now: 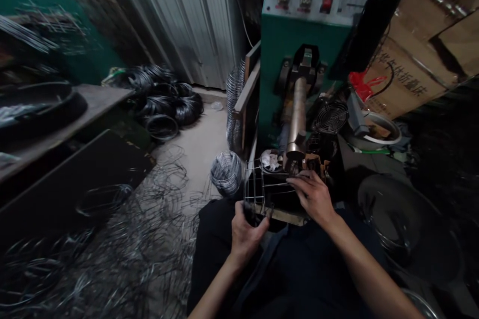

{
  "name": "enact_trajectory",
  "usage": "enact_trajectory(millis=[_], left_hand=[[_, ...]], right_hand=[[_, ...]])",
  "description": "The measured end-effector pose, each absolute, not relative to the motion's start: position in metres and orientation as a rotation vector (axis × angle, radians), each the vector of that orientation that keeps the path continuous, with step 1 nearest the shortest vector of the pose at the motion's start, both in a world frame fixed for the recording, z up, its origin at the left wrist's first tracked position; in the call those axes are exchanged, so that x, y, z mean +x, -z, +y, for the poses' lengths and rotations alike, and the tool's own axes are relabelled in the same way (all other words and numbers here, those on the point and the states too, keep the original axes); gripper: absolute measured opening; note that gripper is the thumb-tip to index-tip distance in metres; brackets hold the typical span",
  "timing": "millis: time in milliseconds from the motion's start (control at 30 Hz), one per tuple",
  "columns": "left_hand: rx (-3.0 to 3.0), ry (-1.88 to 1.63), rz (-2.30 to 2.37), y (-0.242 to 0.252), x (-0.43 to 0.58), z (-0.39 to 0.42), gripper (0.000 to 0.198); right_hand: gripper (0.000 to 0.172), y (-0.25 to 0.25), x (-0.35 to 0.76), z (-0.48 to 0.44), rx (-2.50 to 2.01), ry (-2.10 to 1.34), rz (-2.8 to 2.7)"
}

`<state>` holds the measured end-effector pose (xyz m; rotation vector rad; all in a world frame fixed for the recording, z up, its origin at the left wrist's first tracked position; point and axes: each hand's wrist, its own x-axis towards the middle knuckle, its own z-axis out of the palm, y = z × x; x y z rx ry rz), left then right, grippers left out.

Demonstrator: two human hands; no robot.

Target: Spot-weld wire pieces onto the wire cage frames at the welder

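Note:
A small wire rack (pixel 255 184) of thin crossed metal rods is held in front of the green machine. My left hand (pixel 247 234) grips its near end, thumb and fingers closed around the wires. My right hand (pixel 313 194) pinches the rack's right side, where thin wires run to the fingertips; the exact grip is partly hidden. Just above those fingers is the lower end of the machine's thick metal arm (pixel 298 114). A small round dish (pixel 270 169) with whitish crumpled stuff in it sits behind the rack.
The green machine (pixel 325 2) carries switches and a red light. Stacked round wire pieces (pixel 226 172) stand at my left knee. Loose bent wires (pixel 149 229) cover the floor, with black wire coils (pixel 160 99) beyond. Cardboard boxes (pixel 415 50) and a dark round pan (pixel 396 209) are on the right.

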<state>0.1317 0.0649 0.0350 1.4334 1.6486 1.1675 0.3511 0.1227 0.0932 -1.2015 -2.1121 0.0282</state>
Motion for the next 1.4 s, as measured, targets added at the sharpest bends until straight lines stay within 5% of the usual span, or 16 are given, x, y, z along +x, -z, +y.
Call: enact_trajectory(millis=[1033, 1167, 1400], left_hand=[[1.545, -1.079, 1.684, -0.037, 0.115, 0.115, 0.046], [1.668, -1.149, 1.629, -0.015, 0.114, 0.116, 0.06], [1.683, -1.06, 1.609, -0.02, 0.094, 0.052, 0.076]], right_hand=[[0.016, -0.093, 0.351, 0.15, -1.474, 0.143, -2.034], [0.016, -0.1, 0.362, 0.143, -1.368, -0.045, -1.963], [0.04, -0.071, 0.506, 0.049, -1.818, 0.084, -1.742]])
